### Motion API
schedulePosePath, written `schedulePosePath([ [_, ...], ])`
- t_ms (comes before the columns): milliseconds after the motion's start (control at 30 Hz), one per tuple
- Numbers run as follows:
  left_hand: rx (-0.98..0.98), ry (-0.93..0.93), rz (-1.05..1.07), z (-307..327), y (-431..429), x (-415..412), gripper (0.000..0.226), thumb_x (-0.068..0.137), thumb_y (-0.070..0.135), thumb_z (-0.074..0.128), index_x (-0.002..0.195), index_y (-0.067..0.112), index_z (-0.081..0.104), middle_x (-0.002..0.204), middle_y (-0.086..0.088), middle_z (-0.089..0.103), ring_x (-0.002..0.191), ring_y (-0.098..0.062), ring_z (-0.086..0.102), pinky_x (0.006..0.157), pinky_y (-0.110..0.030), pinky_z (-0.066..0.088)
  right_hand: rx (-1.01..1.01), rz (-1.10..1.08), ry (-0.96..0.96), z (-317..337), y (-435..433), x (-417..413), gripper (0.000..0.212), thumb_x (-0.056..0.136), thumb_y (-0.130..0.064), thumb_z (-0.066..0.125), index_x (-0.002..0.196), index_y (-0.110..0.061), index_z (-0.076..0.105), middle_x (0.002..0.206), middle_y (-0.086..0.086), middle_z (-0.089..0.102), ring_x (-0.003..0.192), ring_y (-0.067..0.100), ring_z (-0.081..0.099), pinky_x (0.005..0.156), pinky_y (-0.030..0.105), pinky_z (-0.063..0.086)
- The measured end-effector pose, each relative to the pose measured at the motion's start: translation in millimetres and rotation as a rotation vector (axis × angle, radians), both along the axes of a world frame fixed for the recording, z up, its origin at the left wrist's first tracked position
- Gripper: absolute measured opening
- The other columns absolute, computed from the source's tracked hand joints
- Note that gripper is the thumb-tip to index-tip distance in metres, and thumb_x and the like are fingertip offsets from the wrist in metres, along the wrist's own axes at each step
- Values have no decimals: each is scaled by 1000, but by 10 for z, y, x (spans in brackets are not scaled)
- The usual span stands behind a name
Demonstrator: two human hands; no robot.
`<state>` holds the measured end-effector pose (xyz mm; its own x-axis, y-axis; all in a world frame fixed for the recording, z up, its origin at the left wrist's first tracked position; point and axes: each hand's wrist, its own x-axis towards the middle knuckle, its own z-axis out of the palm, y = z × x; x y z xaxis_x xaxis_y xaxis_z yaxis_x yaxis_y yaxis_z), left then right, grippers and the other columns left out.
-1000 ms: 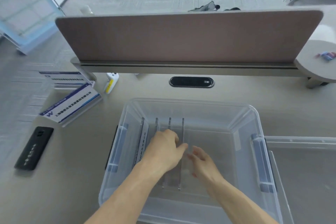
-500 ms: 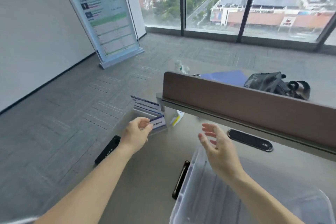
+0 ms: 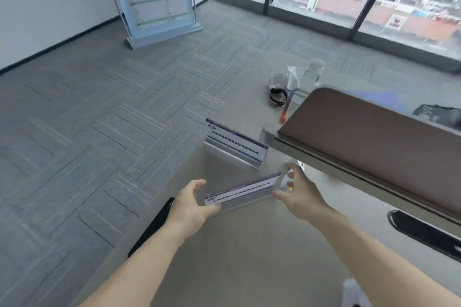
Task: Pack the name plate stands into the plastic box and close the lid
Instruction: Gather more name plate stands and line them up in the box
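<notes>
High above a city street, in a glass-walled office with grey patterned carpet [image 3: 104, 117] and a tall display banner [image 3: 154, 0] standing by the white wall, a person works at the corner of a pale desk [image 3: 249, 257] — collecting the name plate stands, judging by the task, with the box itself out of sight except perhaps for a pale scrap at the bottom edge of the frame. A brown privacy screen [image 3: 369, 132] runs along the desk beyond and to the right of the hands, a dark oval cable port [image 3: 424, 229] set in the top below it. Both hands bracket the nearer name plate stand [image 3: 239, 193], which sits on the desk at a slant: the left hand [image 3: 192, 209] has its thumb under the stand's left end and its fingers spread above, while the right hand [image 3: 301, 194] is cupped at the right end, fingers curled but apart. Whether either hand has actually closed on the stand cannot be told; they look about to pinch it. A second name plate stand [image 3: 237, 143] waits just beyond the grip, upright and untouched, so at least two remain to be packed. The next move seems to call for squeezing the ends together, lifting the stand clear and carrying it to the box. A black phone [image 3: 152, 227] lies at the desk's edge, partly under the left wrist; farther off, past the screen's end, stand a clear bottle [image 3: 311, 75] and a black strap [image 3: 278, 96].
</notes>
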<state>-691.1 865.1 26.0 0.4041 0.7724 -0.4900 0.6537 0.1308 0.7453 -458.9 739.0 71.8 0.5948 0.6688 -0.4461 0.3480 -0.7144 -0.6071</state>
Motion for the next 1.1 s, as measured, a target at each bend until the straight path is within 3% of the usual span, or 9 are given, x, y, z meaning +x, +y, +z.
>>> schedulePosePath([
  [167, 55, -70, -66, -397, 224, 19, 17, 82, 27, 87, 97, 26, 82, 118, 17, 71, 104, 3, 68, 86, -13, 48, 85, -58, -11, -478, 239, 99, 48, 88, -9, 74, 131, -19, 55, 128, -1, 62, 111, 17, 62, 98, 30, 51],
  [300, 162, -124, -125, -286, 280, 28, 11, 89, 37, 79, 86, 26, 81, 75, 8, 77, 66, 3, 64, 64, -19, 47, 117, -12, -74, -527, 292, 129, 14, 89, -11, 72, 101, -18, 69, 94, -5, 65, 85, 13, 64, 66, -1, 42],
  [433, 134, -279, -52, 86, 407, 89, 13, 87, 32, 77, 91, 20, 81, 89, 12, 83, 84, 6, 75, 72, -10, 52, 251, -12, -20, -239, 254, 167, 6, 89, -20, 73, 91, -16, 69, 88, 6, 72, 84, 16, 69, 68, 14, 48],
  [533, 106, -367, -29, 482, 467, 182, 11, 86, 29, 77, 95, 25, 82, 96, 14, 83, 95, -1, 77, 84, -18, 56, 394, -1, 36, 121, 204, 191, 24, 90, -39, 68, 94, -16, 67, 90, 4, 72, 91, 22, 66, 78, 36, 53],
  [667, 27, -394, -5, 1040, 478, 363, 14, 75, 30, 84, 62, 29, 78, 73, 14, 80, 68, 4, 73, 73, -19, 51, 631, -96, 126, 689, 78, 159, 24, 92, -37, 68, 88, -15, 62, 91, 21, 63, 87, 34, 58, 76, 41, 46],
  [800, 260, -394, -182, 1770, 389, 550, 37, 70, 35, 90, 103, 27, 77, 104, 12, 79, 95, 2, 73, 84, -19, 51, 712, -98, 121, 1206, -276, 182, 26, 94, -32, 66, 95, -7, 59, 90, 34, 60, 77, 40, 58, 75, 47, 45],
  [900, 621, -192, -672, 2195, 135, 839, 49, 79, 34, 88, 124, 36, 69, 115, 22, 70, 103, 3, 65, 84, -15, 49, 703, -90, 5, 1495, -502, 163, 20, 95, -30, 66, 96, -11, 61, 87, 22, 61, 79, 39, 58, 73, 44, 45],
  [1000, 727, -181, -909, 2454, -344, 1178, 8, 92, 28, 72, 89, 23, 67, 70, 11, 63, 65, -5, 57, 61, -29, 41, 704, -58, -210, 1879, -894, 111, 2, 95, -26, 68, 94, -27, 68, 91, -6, 67, 85, 18, 64, 78, 43, 52],
  [1100, 695, -312, -890, 2572, -840, 1374, 29, 98, 27, 64, 74, 15, 52, 61, -4, 48, 57, -21, 43, 57, -30, 30, 779, -163, -386, 2160, -1478, 162, 26, 87, -25, 77, 112, -28, 69, 116, -14, 64, 114, 9, 62, 92, 30, 54],
])
